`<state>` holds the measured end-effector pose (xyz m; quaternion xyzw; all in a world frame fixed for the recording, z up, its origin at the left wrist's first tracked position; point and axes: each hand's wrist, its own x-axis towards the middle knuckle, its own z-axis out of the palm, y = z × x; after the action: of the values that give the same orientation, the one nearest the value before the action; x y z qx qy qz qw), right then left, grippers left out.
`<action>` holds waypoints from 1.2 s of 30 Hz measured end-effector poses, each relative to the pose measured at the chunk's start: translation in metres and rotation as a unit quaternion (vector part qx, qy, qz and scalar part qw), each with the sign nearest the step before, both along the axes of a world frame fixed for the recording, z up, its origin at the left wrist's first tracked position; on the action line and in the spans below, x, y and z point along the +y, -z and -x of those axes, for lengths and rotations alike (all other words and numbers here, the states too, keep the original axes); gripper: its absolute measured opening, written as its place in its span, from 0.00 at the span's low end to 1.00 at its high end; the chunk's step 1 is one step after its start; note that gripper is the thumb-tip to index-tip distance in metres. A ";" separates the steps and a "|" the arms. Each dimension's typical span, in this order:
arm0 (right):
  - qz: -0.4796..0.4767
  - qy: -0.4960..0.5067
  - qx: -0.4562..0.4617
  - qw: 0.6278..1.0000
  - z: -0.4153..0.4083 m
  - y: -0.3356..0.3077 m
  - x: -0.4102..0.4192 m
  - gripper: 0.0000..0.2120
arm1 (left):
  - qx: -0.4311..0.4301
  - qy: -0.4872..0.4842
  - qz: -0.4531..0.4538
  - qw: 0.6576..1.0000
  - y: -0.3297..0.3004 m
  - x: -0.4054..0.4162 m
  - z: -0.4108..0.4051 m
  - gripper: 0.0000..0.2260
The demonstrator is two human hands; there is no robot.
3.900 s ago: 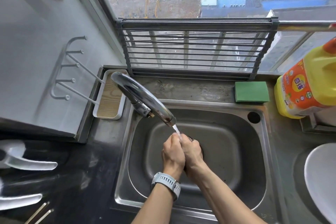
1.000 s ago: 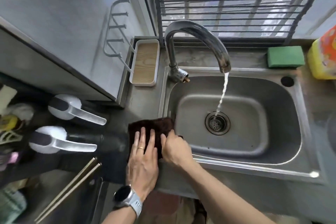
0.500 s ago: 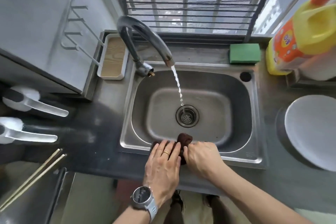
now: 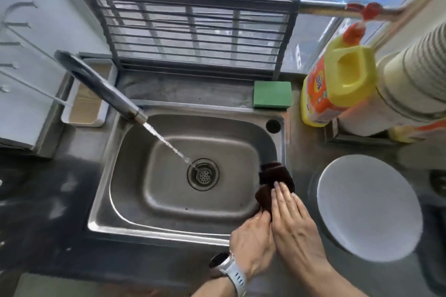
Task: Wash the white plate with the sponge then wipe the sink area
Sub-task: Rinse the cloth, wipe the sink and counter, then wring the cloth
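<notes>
A dark brown cloth (image 4: 271,182) lies bunched on the right rim of the steel sink (image 4: 169,229). My right hand (image 4: 293,222) presses flat on it with the fingers stretched out. My left hand (image 4: 253,241), with a watch at the wrist, grips the cloth's near end beside the right hand. The white plate (image 4: 369,207) rests on the counter just right of the sink. The green sponge (image 4: 272,97) sits on the ledge behind the sink's right corner. Water runs from the faucet (image 4: 103,89) into the drain (image 4: 203,174).
A yellow and orange detergent jug (image 4: 337,87) and a stack of pale bowls (image 4: 415,79) stand at the back right. A dish rack (image 4: 193,31) leans against the window. A white tray (image 4: 84,101) lies left of the faucet. A dark counter (image 4: 48,200) extends left.
Both hands have slid the cloth from the sink's left front corner, along the front rim, to the right rim. Before that the hands were held under the running water.
</notes>
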<state>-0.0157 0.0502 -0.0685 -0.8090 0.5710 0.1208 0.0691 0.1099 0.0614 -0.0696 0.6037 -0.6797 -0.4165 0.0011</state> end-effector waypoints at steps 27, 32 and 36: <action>-0.240 -0.049 0.041 0.969 -0.052 0.001 -0.013 0.12 | -0.070 0.115 -0.176 0.975 -0.009 -0.032 -0.062 0.15; -0.451 0.044 -0.072 0.888 -0.119 0.018 -0.038 0.22 | -0.172 0.162 -0.179 0.955 -0.015 -0.038 -0.135 0.18; -0.522 0.012 -0.107 0.846 -0.195 0.065 -0.045 0.29 | -0.220 0.155 -0.247 0.931 -0.003 -0.056 -0.192 0.18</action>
<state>0.1789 0.0049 -0.1338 -0.6544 0.4223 0.3133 0.5433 0.3021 0.0054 -0.0668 0.5487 -0.6236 -0.4228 -0.3623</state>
